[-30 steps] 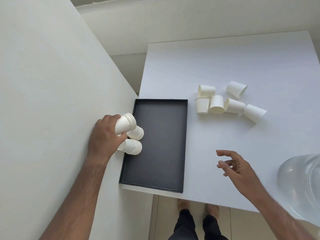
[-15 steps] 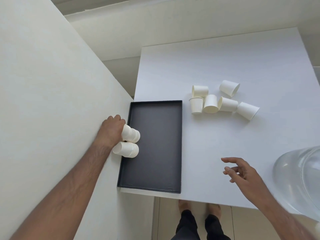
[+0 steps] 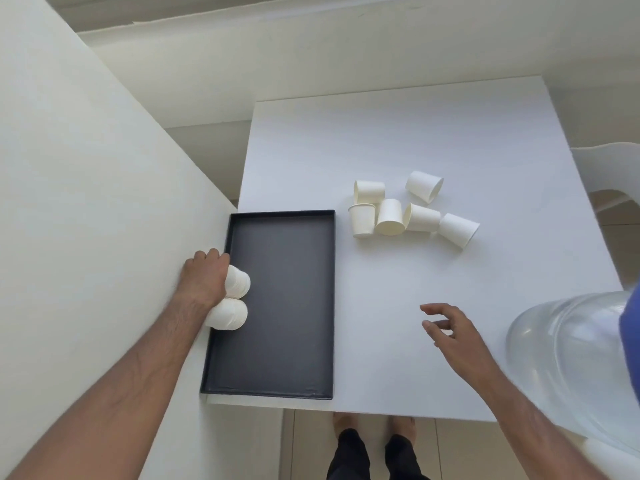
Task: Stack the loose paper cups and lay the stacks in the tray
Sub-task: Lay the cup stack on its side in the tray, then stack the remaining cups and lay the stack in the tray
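A black rectangular tray (image 3: 287, 306) lies on the white table (image 3: 415, 140), against the wall on the left. Two short stacks of white paper cups lie on their sides at the tray's left wall: an upper stack (image 3: 238, 280) and a lower stack (image 3: 229, 314). My left hand (image 3: 204, 278) grips the upper stack from the left and partly hides it. Several loose white cups (image 3: 391, 216) lie and stand in a cluster right of the tray's far end. My right hand (image 3: 450, 329) hovers over the table with relaxed fingers, holding nothing.
A white wall panel (image 3: 104, 202) runs close along the tray's left side. A large clear water jug (image 3: 571, 358) sits at the table's near right corner. The table's front edge (image 3: 346, 412) is just past the tray, with my feet below.
My left hand has lowered its cup stack into the tray, beside the stack lying there. My right hand has stayed hovering at the right, open.
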Action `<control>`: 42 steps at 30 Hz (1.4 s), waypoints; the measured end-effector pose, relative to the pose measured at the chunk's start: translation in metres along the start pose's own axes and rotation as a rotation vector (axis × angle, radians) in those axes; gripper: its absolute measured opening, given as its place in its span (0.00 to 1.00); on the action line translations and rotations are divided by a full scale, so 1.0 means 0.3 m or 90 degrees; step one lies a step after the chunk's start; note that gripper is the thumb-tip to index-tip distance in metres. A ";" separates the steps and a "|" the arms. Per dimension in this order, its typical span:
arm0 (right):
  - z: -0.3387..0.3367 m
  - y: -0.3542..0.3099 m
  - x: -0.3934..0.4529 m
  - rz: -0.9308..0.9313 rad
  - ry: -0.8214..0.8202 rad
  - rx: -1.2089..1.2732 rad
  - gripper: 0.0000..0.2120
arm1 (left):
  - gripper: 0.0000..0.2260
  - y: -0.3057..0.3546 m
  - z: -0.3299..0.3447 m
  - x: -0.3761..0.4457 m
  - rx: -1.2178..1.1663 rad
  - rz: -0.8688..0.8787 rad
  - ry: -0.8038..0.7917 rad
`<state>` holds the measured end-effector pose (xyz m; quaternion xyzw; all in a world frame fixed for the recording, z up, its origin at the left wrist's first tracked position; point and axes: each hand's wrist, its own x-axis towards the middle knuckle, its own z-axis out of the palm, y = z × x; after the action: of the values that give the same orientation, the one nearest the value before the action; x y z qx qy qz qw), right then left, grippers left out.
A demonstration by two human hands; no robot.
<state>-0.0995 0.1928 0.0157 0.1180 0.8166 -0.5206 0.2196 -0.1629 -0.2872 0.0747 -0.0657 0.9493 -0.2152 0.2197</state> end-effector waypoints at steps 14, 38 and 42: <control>-0.165 -0.042 0.499 0.242 0.374 0.131 0.25 | 0.16 0.438 -0.127 -0.098 -0.398 0.114 0.143; -0.188 -0.041 0.635 0.211 0.368 0.160 0.06 | 0.30 0.959 -0.257 0.405 -0.879 -0.140 -0.024; -0.184 -0.059 0.592 0.188 0.394 0.175 0.06 | 0.30 0.964 -0.253 0.409 -0.932 -0.166 -0.047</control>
<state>-0.2756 0.2287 -0.0357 0.4147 0.7409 -0.5281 0.0173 -0.3153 -0.0254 -0.0378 -0.3146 0.8266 0.4499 0.1239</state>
